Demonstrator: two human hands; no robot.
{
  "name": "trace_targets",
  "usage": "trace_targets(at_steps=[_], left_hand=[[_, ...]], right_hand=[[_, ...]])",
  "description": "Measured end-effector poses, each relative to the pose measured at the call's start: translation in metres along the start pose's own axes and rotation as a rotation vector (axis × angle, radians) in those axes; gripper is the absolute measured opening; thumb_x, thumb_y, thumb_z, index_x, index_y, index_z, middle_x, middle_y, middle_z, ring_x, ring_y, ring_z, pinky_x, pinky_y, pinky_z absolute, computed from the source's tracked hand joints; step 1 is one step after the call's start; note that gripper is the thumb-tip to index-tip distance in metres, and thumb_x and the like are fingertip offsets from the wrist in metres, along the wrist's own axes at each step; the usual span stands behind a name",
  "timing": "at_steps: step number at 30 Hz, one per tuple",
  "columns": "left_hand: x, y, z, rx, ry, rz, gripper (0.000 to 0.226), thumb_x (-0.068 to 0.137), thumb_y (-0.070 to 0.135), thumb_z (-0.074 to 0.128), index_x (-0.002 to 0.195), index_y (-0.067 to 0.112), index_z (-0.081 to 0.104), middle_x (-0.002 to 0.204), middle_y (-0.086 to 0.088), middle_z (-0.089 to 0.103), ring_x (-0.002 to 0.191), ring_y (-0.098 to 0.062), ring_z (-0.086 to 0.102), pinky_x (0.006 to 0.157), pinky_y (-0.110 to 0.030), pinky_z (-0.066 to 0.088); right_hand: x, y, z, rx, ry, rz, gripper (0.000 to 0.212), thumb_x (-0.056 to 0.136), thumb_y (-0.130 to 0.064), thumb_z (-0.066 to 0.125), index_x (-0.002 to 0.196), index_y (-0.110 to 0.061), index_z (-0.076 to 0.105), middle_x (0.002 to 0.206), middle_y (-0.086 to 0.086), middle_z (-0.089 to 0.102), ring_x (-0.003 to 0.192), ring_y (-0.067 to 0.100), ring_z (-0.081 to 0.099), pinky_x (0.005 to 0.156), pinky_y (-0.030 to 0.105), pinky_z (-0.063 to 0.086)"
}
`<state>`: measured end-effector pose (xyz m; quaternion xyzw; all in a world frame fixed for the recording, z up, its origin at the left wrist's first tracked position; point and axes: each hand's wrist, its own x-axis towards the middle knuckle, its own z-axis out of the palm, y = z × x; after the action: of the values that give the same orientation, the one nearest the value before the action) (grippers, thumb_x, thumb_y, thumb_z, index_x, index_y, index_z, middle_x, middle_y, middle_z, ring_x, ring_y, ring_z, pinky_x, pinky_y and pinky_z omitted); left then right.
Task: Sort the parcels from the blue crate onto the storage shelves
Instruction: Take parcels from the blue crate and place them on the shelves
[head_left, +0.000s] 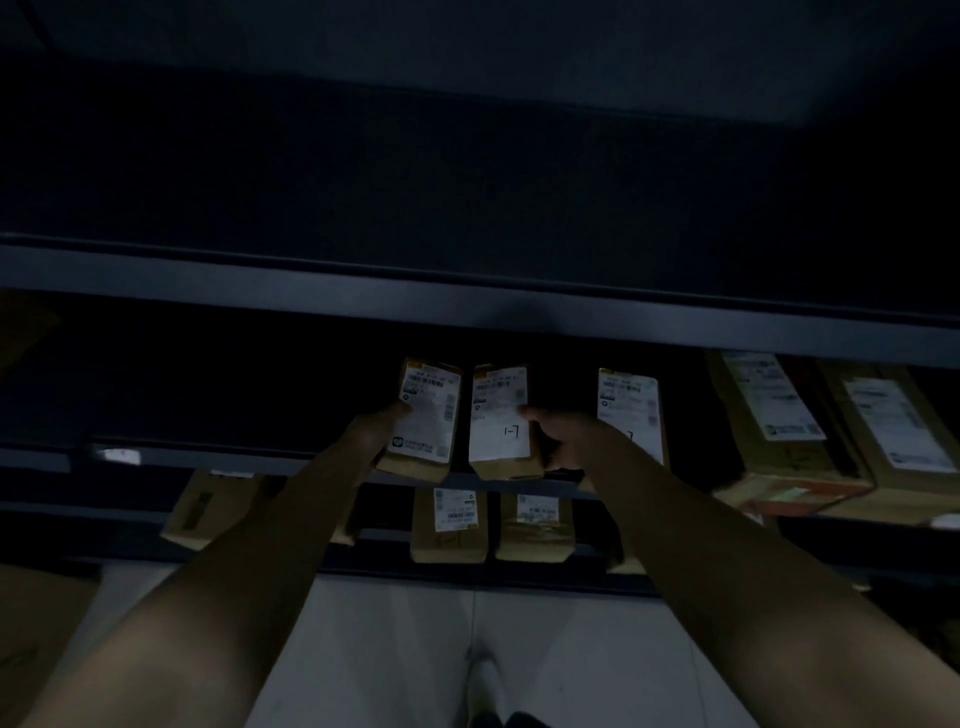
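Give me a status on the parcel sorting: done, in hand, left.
Done: parcels are already shelved: one labelled parcel right of the hands, big boxes far right, two parcels on the lower shelf. In hand: the left hand grips one small parcel, the right hand a marked parcel, both at the middle shelf edge. Left: releasing these two; the crate is out of view, so the remainder is unknown.

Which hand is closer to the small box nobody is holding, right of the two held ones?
Right. The right hand, gripping the middle box, sits just left of the free box. The left hand grips the left box, farther left.
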<state>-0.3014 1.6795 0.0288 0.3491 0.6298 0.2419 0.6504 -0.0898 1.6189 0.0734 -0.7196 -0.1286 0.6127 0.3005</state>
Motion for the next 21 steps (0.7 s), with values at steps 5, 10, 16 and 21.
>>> trace_targets(at_steps=[5,10,16,21], left_hand=[[0.006,-0.004,0.001,0.094,0.057,0.032,0.037,0.094,0.02,0.058,0.123,-0.003,0.055,0.125,-0.023,0.059,0.111,-0.037,0.058,0.086,-0.04,0.049],[0.004,-0.004,0.001,0.217,0.064,0.085,0.039,0.093,0.016,0.059,0.125,-0.005,0.053,0.127,-0.026,0.056,0.114,-0.041,0.056,0.097,-0.051,0.046],[-0.022,0.017,-0.004,0.626,0.124,0.29,0.04,0.095,0.021,0.055,0.128,-0.002,0.053,0.125,-0.023,0.058,0.11,-0.037,0.057,0.077,-0.03,0.045],[-0.078,0.038,0.009,0.915,-0.072,0.614,0.031,0.095,0.019,0.052,0.122,0.003,0.055,0.115,-0.013,0.06,0.107,-0.031,0.058,0.078,-0.03,0.047]], right_hand=[[0.02,0.003,-0.002,-0.194,0.103,-0.076,0.045,0.098,-0.018,0.054,0.138,0.0,0.043,0.14,0.02,0.049,0.126,0.038,0.049,0.104,0.049,0.042],[-0.005,-0.004,0.005,-0.355,0.231,-0.196,0.044,0.097,-0.016,0.055,0.136,0.002,0.045,0.138,0.023,0.049,0.127,0.035,0.048,0.106,0.042,0.042],[-0.055,-0.009,0.007,-0.714,0.353,-0.398,0.023,0.101,-0.023,0.045,0.113,-0.004,0.051,0.129,0.02,0.054,0.106,0.025,0.053,0.073,0.026,0.041],[-0.111,0.004,0.009,-0.947,0.409,-0.465,0.042,0.098,-0.027,0.05,0.132,-0.002,0.049,0.129,0.016,0.056,0.116,0.028,0.054,0.086,0.028,0.047]])
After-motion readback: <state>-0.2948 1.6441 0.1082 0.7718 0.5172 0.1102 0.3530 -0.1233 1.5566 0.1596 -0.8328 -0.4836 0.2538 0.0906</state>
